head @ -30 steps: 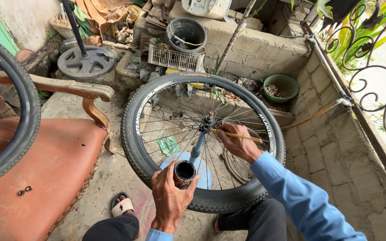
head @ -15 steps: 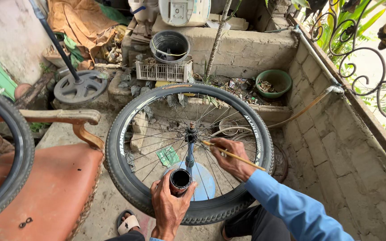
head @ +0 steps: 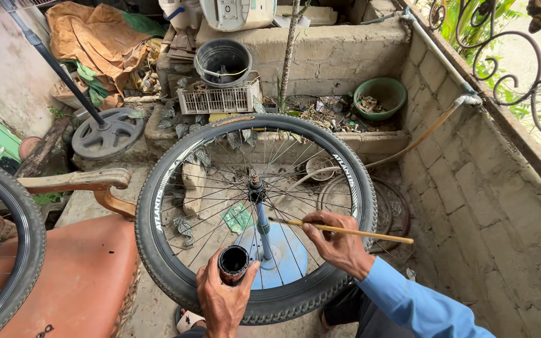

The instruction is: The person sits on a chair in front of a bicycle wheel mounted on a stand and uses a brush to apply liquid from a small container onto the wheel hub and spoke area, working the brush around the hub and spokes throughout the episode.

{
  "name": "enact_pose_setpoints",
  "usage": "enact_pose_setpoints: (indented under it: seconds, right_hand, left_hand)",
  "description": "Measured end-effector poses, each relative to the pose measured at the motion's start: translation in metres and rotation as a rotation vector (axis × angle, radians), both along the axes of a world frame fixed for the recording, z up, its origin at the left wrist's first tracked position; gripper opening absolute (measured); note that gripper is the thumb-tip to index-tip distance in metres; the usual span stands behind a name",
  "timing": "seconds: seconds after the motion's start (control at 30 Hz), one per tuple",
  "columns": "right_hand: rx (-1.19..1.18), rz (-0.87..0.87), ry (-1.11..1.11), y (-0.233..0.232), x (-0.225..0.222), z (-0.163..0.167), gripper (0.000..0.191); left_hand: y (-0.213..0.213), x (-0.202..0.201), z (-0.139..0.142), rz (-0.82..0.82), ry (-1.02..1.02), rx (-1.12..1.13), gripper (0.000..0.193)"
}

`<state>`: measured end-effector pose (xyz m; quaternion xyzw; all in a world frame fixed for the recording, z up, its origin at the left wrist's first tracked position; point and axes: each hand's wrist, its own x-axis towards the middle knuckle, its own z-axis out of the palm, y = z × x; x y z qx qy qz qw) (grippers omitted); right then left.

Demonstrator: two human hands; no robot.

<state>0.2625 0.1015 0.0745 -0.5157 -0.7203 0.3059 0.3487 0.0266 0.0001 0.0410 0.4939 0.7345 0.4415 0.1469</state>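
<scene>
Head view: left hand (head: 220, 300) grips the small pot (head: 233, 264), right hand (head: 336, 241) pinches the brush (head: 345, 230), now drawn nearer the wheel (head: 255, 216) hub.

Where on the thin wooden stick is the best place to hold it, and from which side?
Probably the middle of the stick, from above, where the right hand pinches it. It lies nearly level, one tip among the spokes of the wheel, the other free to the right, so it likely balances there.
</scene>
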Motion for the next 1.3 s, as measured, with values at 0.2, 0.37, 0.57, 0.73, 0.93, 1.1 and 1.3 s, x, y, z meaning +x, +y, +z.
enact_pose_setpoints:
  seconds: [0.2,0.37,0.57,0.73,0.93,1.1,1.3]
  right_hand:
    - [0.047,0.023,0.254,-0.016,0.017,-0.018,0.023]
    - [0.003,0.069,0.336,-0.029,0.023,-0.007,0.020]
    - [0.064,0.102,0.344,-0.046,0.026,0.022,0.019]
    - [0.127,0.140,0.375,-0.062,0.026,0.029,0.019]
    - [0.116,0.134,0.404,-0.067,0.027,0.033,0.018]
    - [0.112,0.165,0.351,-0.067,0.027,0.044,0.019]
    - [0.093,0.201,0.298,-0.065,0.021,0.058,0.018]
  left_hand:
    - [0.001,-0.008,-0.002,0.014,0.063,-0.011,0.067]
    - [0.001,-0.006,0.003,0.007,0.042,-0.048,0.071]
    - [0.000,0.006,0.009,-0.020,-0.064,-0.019,0.071]
    - [-0.003,0.018,0.009,-0.051,-0.080,-0.039,0.074]
    - [-0.004,0.024,0.005,-0.090,-0.030,0.001,0.075]
    - [-0.004,0.030,0.003,-0.124,-0.017,0.055,0.072]
    - [-0.005,0.035,-0.001,-0.178,-0.040,0.017,0.070]
